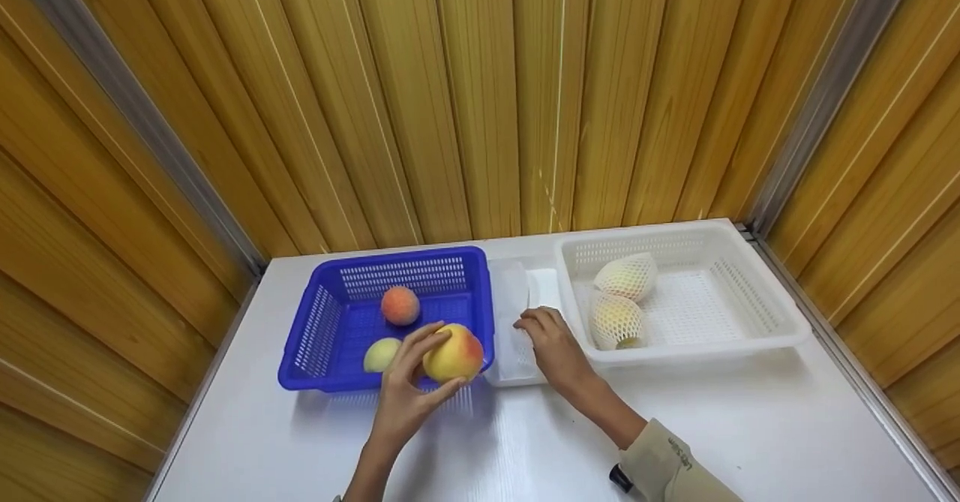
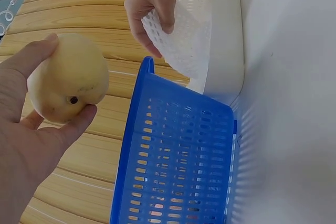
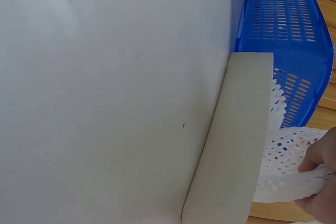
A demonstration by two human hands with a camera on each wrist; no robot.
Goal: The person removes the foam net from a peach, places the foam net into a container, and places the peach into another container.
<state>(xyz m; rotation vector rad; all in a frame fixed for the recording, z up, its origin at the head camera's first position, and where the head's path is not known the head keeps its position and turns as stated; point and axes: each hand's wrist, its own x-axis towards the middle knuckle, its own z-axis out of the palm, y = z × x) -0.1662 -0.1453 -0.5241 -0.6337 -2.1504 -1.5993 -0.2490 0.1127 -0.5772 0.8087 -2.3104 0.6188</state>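
Observation:
My left hand (image 1: pixel 401 397) holds a yellow peach with a red blush (image 1: pixel 459 353) above the near right corner of the blue basket (image 1: pixel 352 326). In the left wrist view, the thumb and fingertips grip its sides, and a dark stem hollow shows. Over the low white tray (image 1: pixel 517 373), my right hand (image 1: pixel 561 356) pinches a white foam fruit net (image 3: pixel 286 163). The net hangs down into the tray. Inside the blue basket are a red-orange peach (image 1: pixel 400 305) and a pale yellow fruit (image 1: pixel 379 355), partly hidden by the left hand.
To the right stands a white basket (image 1: pixel 694 314) with two fruits in foam nets, one behind (image 1: pixel 627 277) and one in front (image 1: pixel 618 320). The white tray sits between both baskets on the white table (image 1: pixel 675 427). Wood-patterned walls (image 1: pixel 480 97) enclose the back and sides.

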